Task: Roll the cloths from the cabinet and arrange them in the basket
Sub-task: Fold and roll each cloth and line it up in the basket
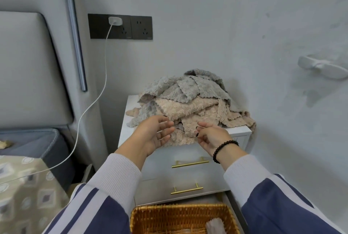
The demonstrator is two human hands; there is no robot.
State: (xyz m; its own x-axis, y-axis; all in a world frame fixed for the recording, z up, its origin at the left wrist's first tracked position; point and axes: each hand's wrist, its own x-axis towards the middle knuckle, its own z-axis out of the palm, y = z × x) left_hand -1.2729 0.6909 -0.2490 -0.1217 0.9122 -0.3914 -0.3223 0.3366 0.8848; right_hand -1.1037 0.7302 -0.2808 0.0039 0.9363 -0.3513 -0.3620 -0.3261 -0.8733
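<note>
A heap of fluffy grey and beige cloths (190,101) lies on top of a small white cabinet (188,179) with two gold-handled drawers. My left hand (156,133) hovers at the front left of the heap, palm turned inward, fingers relaxed and holding nothing. At the front right, my right hand (211,135), with a dark bead bracelet on its wrist, has loosely bent fingers at the edge of a beige cloth; no grip shows. A woven orange-brown basket (150,216) stands on the floor below the cabinet, with a pale rolled cloth (215,227) in its right part.
A padded grey headboard (28,68) and a bed with a patterned cover (28,192) fill the left. A white charger cable (94,101) hangs from a dark wall socket (139,26) down to the bed. A white wall fitting (323,67) juts out at the right.
</note>
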